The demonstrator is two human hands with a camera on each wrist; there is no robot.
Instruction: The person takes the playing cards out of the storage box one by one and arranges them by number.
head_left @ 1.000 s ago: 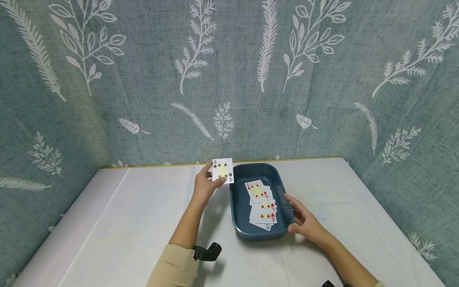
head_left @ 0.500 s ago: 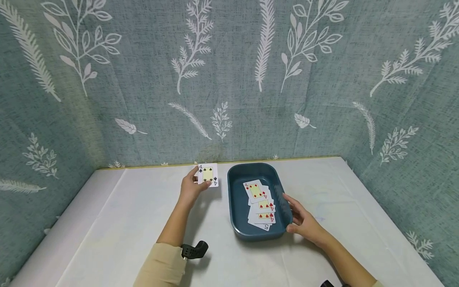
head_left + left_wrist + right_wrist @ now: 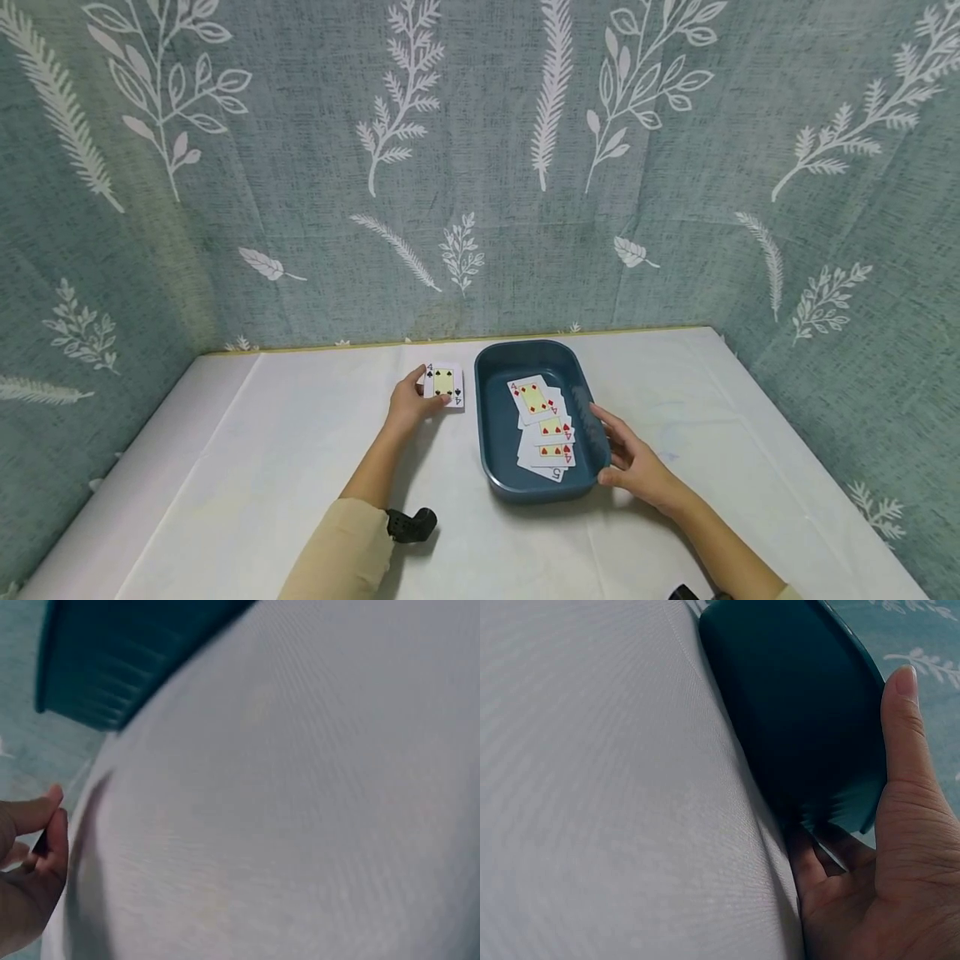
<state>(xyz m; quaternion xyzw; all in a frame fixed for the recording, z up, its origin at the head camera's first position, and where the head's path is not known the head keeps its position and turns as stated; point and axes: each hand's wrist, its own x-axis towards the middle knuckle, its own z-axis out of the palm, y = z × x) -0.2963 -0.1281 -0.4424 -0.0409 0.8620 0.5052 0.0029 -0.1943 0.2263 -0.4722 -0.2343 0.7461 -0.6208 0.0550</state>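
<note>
In the head view my left hand (image 3: 408, 408) pinches a four of spades playing card (image 3: 444, 382) by its left and near edges, thumb on its face, just left of the blue plastic basin (image 3: 491, 467). The left wrist view shows the fingertips and thumb of that left hand (image 3: 34, 862) close together. Several face-up cards lie overlapped inside the basin, a four of diamonds (image 3: 533, 398) on top. My right hand (image 3: 641, 468) rests against the basin's right wall; in the right wrist view the thumb is straight along the basin (image 3: 802, 712).
A white cloth (image 3: 247, 483) covers the table. Leaf-patterned fabric (image 3: 487, 167) hangs along the back and both sides. A black wrist device (image 3: 412, 525) sits on the left forearm.
The left hand has carried the four of spades leftward away from the basin's rim, then lowered it closer to the cloth. The right hand and basin have stayed in place.
</note>
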